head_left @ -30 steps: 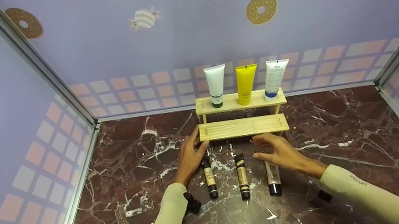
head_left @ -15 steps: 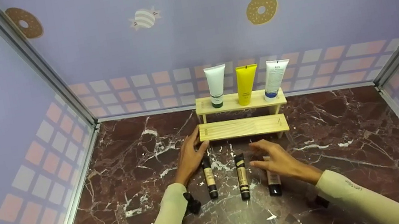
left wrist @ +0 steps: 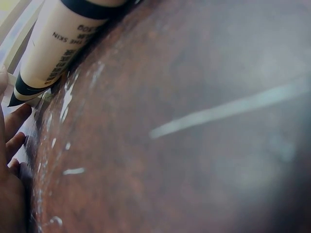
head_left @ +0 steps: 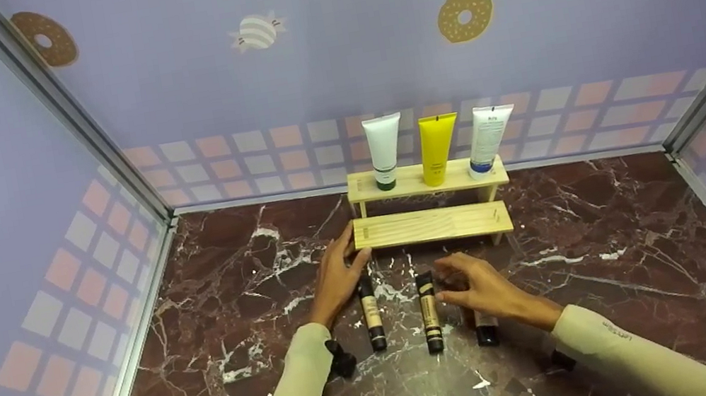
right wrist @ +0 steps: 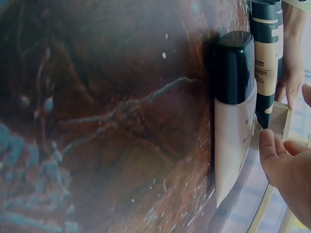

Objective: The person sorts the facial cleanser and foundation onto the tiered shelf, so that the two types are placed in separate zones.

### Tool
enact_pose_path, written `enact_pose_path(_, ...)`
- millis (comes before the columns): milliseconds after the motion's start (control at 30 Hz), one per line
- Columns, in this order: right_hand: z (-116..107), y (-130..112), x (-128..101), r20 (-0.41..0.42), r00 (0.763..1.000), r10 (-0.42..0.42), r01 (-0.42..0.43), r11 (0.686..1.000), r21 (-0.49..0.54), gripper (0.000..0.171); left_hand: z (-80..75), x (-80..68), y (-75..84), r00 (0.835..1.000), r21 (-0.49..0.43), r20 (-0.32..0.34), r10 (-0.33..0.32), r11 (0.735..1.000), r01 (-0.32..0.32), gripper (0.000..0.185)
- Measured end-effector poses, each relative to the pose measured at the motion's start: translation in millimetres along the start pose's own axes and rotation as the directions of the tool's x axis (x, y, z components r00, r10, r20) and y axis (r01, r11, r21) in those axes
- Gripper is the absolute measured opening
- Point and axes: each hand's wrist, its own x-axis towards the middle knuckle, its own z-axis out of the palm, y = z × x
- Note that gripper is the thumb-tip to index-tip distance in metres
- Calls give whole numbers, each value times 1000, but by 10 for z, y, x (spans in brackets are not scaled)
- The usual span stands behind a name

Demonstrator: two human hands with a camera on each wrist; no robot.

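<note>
My left hand [head_left: 337, 272] rests against the left end of the lower tier [head_left: 433, 225] of a light wooden stand, fingers fairly straight. Beside that wrist lies a slim beige tube with black ends [head_left: 373, 316], also large in the left wrist view. My right hand [head_left: 483, 287] hovers with bent fingers just right of the middle black-and-gold tube [head_left: 431, 321], its fingertips near the tube's crimped end in the right wrist view. Nothing is held in it. A pale tube with a black cap [right wrist: 234, 131] lies beneath that hand, partly hidden in the head view.
White, yellow [head_left: 438, 151] and white-blue tubes stand upright on the upper tier [head_left: 411, 181] of the stand. Dark red marbled tabletop [head_left: 237, 318] surrounds everything, with patterned purple walls at the back and both sides.
My right hand has moved left and a little toward me, from the lower tier's front to beside the middle tube. It now covers more of the right-hand tube. The left hand has stayed put.
</note>
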Motion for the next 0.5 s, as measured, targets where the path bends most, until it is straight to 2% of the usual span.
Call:
enact_pose_path(200, 55, 5, 0, 10, 1000, 14, -15, 999, 29, 62, -2, 0, 7, 1000, -4, 3, -16, 1000, 16, 75)
enact_pose_path(500, 115, -34, 9, 54, 996, 69, -70, 997, 18, 69, -2, 0, 9, 1000, -32, 11, 9, 999, -9, 74)
